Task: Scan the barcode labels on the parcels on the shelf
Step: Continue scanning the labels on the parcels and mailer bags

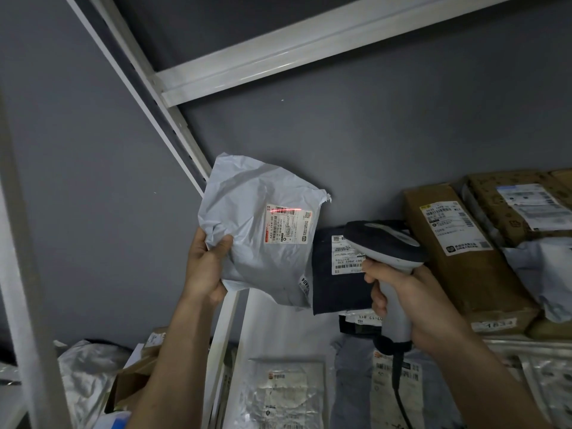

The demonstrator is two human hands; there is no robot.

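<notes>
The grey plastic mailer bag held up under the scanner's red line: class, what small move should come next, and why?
Probably set the grey plastic mailer bag back on the shelf: the red scan line already crosses its white label, with the left hand holding the bag and the right hand aiming the grey handheld scanner.

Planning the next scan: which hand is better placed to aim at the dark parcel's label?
Right. The right hand already grips the barcode scanner, close beside the dark parcel. The left hand is busy gripping the grey mailer bag.
</notes>
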